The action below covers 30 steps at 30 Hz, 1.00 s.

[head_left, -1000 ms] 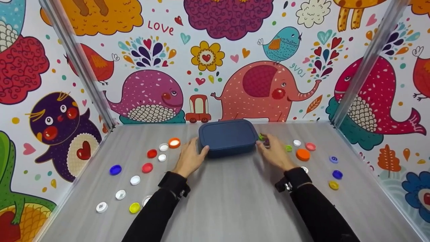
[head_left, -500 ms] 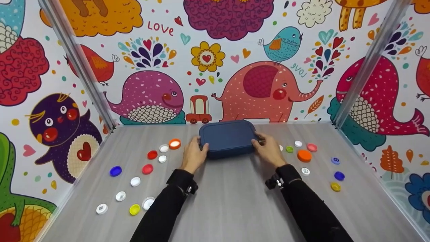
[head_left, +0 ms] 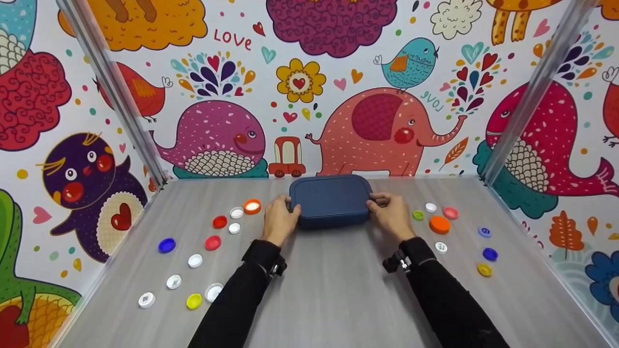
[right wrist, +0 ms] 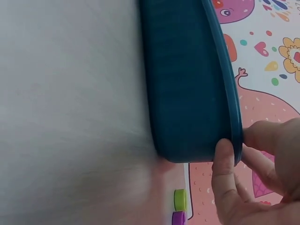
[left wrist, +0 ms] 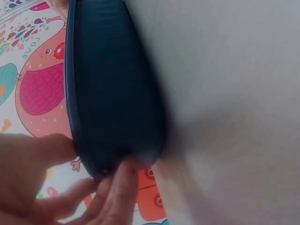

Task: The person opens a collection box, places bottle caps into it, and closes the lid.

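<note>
A dark blue lunch box (head_left: 331, 197) with its lid on stands near the back wall, in the middle of the table. My left hand (head_left: 280, 221) grips its left end; in the left wrist view the thumb lies at the lid's edge and the fingertips (left wrist: 125, 176) press the end wall. At the opposite end, my right hand (head_left: 391, 216) pinches the corner by the lid's rim. The right wrist view shows one fingertip (right wrist: 224, 152) on the wall and another digit behind the rim. The inside of the box is hidden by the lid.
Several bottle caps lie left of the box, among them a blue cap (head_left: 167, 245) and a yellow cap (head_left: 194, 301). More lie to the right, such as an orange cap (head_left: 439, 224). A green cap (right wrist: 180, 200) and a purple cap (right wrist: 178, 218) sit near the right hand. Patterned walls (head_left: 300, 130) enclose the table.
My right hand has come in against the box's right end and its fingers now pinch it. My left fingers have drawn round the left end. The box has barely shifted.
</note>
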Available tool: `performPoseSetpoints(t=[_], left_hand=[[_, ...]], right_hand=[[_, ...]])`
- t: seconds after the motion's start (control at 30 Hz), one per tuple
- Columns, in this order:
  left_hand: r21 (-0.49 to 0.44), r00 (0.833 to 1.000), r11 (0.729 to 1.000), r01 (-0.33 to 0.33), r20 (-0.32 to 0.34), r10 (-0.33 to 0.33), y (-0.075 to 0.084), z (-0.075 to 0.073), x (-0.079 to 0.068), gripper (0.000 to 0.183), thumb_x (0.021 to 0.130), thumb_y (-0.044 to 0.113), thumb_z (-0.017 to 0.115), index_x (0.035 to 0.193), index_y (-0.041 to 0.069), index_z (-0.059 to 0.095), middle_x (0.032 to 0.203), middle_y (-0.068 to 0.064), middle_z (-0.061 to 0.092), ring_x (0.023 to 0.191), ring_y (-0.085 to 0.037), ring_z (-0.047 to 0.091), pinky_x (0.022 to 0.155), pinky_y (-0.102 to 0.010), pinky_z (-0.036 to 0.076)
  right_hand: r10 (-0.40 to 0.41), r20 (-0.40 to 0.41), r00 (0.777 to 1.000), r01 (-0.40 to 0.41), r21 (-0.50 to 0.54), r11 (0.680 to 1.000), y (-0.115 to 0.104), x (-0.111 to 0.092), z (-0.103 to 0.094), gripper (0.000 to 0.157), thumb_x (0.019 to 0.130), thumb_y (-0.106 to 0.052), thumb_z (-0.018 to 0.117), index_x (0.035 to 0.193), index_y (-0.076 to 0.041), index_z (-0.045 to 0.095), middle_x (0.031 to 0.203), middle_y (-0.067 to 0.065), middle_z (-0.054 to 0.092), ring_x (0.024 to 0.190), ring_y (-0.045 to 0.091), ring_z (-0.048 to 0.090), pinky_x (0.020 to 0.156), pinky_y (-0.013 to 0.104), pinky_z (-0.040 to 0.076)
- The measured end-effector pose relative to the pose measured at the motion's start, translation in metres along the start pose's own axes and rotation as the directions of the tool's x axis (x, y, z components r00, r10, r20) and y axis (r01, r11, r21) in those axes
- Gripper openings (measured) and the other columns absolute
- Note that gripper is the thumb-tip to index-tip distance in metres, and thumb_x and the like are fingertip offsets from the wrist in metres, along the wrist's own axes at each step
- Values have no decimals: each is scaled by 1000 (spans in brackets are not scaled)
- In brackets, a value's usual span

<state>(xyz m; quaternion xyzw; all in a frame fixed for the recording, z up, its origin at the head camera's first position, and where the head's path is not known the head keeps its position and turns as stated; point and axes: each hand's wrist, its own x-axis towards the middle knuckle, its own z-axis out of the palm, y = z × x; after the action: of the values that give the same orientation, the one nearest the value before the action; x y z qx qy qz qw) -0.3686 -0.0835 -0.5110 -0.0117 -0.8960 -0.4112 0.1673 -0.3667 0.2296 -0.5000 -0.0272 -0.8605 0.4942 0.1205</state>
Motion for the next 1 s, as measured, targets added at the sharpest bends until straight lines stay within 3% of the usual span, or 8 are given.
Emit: performPoseSetpoints(t=[0.17, 0.2, 0.43, 0.63, 0.83, 1.0], left_hand=[[3, 1000, 1000, -8, 0, 8, 0, -1, -3, 34, 106, 22, 80, 127, -5, 78, 109, -21, 78, 109, -38, 74, 104, -53, 62], [11, 1000, 1000, 23, 21, -23, 14, -9, -9, 32, 104, 15, 80, 127, -8, 77, 111, -25, 78, 109, -42, 74, 105, -57, 62], [1, 998, 999, 38, 48, -38, 15, -13, -14, 35, 103, 16, 82, 129, -7, 78, 108, -20, 79, 102, -33, 72, 99, -51, 62], [-14, 998, 1000, 26, 50, -25, 15, -17, -22, 34, 100, 16, 82, 125, -6, 79, 104, -17, 79, 97, -31, 72, 95, -50, 62], [-8, 998, 999, 31, 62, -31, 14, -23, -32, 32, 99, 17, 83, 124, -4, 80, 104, -16, 80, 96, -29, 73, 94, -48, 62], [-7, 996, 999, 42, 78, -41, 13, -29, -41, 33, 100, 18, 83, 126, -2, 80, 106, -16, 81, 98, -28, 73, 94, -47, 63]], right_hand=[[31, 34, 999, -32, 43, 999, -1, -5, -5, 32, 107, -13, 83, 138, -6, 84, 110, 20, 83, 85, 22, 80, 68, 19, 60], [37, 40, 998, -39, 47, 998, -1, -7, -6, 34, 107, -13, 83, 140, -6, 83, 110, 19, 82, 85, 23, 80, 68, 20, 60], [83, 81, 993, -87, 48, 995, -1, -16, -13, 48, 108, -12, 81, 155, -7, 74, 114, 21, 77, 82, 17, 75, 71, 24, 63], [100, 92, 991, -104, 39, 994, -2, -25, -16, 47, 106, -10, 81, 152, -6, 75, 108, 17, 72, 75, 16, 69, 66, 24, 59], [131, 97, 987, -135, 43, 990, -3, -37, -16, 44, 107, -9, 81, 151, -8, 75, 109, 19, 74, 79, 25, 74, 72, 30, 65], [98, 88, 991, -106, 97, 990, -4, -48, -20, 39, 105, -6, 82, 144, -5, 78, 101, 18, 78, 74, 24, 75, 70, 32, 67]])
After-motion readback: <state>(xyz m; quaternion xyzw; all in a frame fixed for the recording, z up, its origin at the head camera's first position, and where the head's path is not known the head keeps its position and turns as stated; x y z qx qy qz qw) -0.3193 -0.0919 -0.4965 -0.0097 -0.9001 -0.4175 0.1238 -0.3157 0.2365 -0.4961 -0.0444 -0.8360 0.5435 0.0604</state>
